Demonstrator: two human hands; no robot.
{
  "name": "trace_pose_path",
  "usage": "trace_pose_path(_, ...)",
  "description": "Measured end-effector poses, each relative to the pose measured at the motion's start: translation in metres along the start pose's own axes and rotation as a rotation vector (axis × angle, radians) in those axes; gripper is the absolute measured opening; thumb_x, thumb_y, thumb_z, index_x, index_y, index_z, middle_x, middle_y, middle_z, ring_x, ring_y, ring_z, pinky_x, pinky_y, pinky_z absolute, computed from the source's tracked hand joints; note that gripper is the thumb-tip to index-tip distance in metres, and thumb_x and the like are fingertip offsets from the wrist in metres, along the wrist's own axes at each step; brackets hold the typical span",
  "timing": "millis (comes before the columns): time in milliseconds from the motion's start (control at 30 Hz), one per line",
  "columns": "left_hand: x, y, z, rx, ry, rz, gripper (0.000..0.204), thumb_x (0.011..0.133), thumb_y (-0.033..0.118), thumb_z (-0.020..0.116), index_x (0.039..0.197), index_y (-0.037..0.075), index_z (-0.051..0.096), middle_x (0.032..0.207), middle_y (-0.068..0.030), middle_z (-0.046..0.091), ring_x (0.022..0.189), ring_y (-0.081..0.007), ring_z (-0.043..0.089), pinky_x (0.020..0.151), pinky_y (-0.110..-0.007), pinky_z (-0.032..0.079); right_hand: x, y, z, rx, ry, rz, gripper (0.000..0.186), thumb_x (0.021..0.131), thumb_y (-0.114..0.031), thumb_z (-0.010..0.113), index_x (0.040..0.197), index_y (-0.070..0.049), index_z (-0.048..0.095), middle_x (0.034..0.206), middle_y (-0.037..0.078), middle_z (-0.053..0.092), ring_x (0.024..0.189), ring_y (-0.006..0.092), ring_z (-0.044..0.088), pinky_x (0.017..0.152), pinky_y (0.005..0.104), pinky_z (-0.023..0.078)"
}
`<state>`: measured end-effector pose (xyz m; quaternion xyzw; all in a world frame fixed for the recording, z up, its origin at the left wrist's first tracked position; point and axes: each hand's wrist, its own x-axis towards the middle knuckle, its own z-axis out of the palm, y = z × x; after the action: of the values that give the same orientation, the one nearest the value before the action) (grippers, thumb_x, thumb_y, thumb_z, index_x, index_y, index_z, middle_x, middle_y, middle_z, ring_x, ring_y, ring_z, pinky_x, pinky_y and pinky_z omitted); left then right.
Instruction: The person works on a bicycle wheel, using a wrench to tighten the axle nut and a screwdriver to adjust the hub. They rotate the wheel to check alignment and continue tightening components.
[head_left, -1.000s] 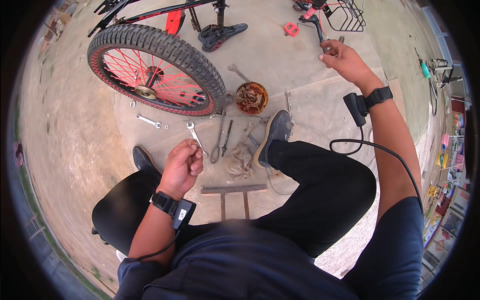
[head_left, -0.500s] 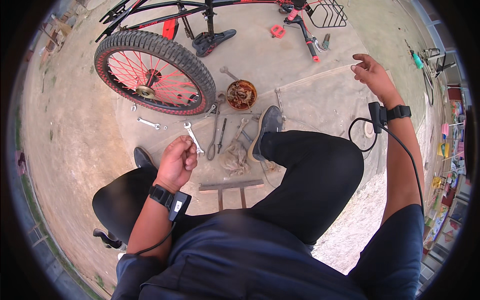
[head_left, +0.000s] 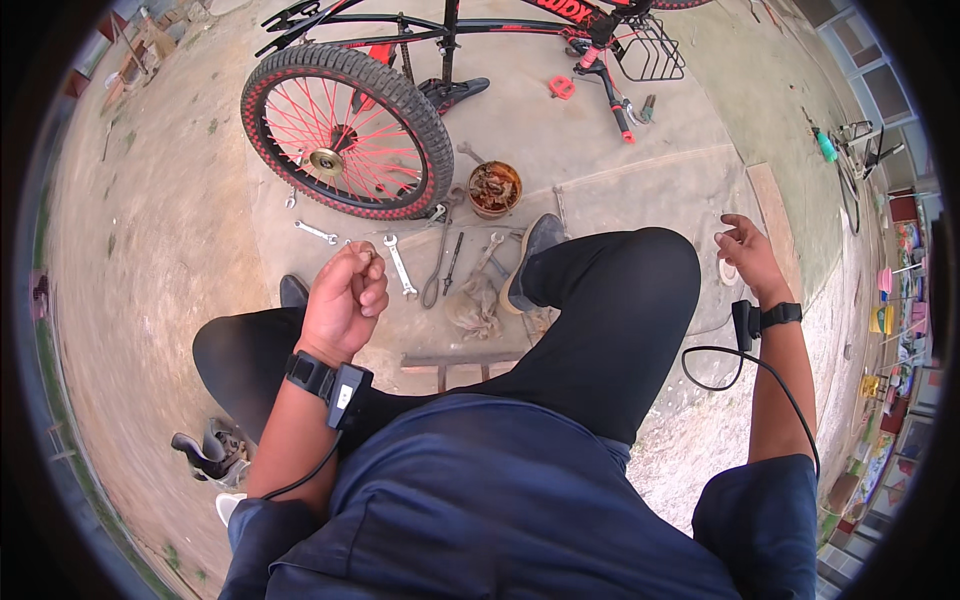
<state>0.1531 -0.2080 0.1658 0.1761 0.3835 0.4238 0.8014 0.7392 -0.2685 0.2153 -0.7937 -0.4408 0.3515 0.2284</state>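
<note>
My left hand (head_left: 346, 296) is raised above the ground by my left knee, fingers curled and thumb pressed to the forefinger; whatever they pinch is too small to make out. Just past it lies an open-ended spanner (head_left: 400, 266). A bicycle wheel (head_left: 327, 161) with red spokes and a black knobbly tyre stands tilted beyond that hand, beside an upturned black-and-red bicycle frame (head_left: 500, 27). Out to the right, my right hand (head_left: 752, 258) hangs in the air, fingers apart and holding nothing. Both wrists wear black straps with cabled boxes.
A round tub (head_left: 497, 211) with brown, rusty-looking contents sits beyond my right shoe. Near it lie a long-handled tool (head_left: 437, 265), a dark rod (head_left: 453, 258) and a crumpled rag (head_left: 473, 303). Another spanner (head_left: 316, 231) lies left of them. A red pedal (head_left: 562, 88) rests farther away.
My right hand has come down and nearer to me. The left hand stays curled, slightly higher in the picture. The view has shifted, so the wheel and frame appear farther right.
</note>
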Motion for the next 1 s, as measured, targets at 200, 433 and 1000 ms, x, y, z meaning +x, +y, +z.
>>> trace_pose_path(200, -0.011, 0.009, -0.002, -0.094, -0.023, 0.054, 0.006, 0.097, 0.016, 0.055, 0.096, 0.011, 0.053, 0.084, -0.0005, 0.053, 0.058, -0.0082, 0.042, 0.05, -0.023, 0.033, -0.014, -0.06, -0.004, 0.005, 0.08, -0.195, 0.052, 0.092, -0.021, 0.07, 0.135, 0.002, 0.055, 0.096, 0.005, 0.064, 0.082, 0.0128, 0.06, 0.075, 0.0276, 0.049)
trace_pose_path(433, 0.006, 0.015, -0.01, -0.149, 0.014, 0.065, 0.006, 0.097, 0.017, 0.056, 0.097, 0.011, 0.054, 0.083, 0.0008, 0.052, 0.058, -0.0077, 0.041, 0.049, -0.023, 0.032, 0.025, -0.204, 0.144, 0.102, -0.334, -0.496, 0.036, 0.096, -0.021, 0.069, 0.125, -0.001, 0.061, 0.098, 0.002, 0.063, 0.084, 0.0095, 0.06, 0.077, 0.0258, 0.05)
trace_pose_path(1000, 0.139, -0.105, -0.061, 0.081, 0.417, -0.453, 0.008, 0.096, 0.015, 0.058, 0.091, 0.01, 0.06, 0.079, -0.0001, 0.057, 0.057, -0.0082, 0.046, 0.046, -0.023, 0.031, 0.066, -0.085, 0.409, 0.497, -0.761, 0.262, 0.032, 0.091, -0.015, 0.072, 0.12, -0.002, 0.066, 0.088, 0.002, 0.068, 0.075, 0.0112, 0.065, 0.063, 0.0265, 0.053)
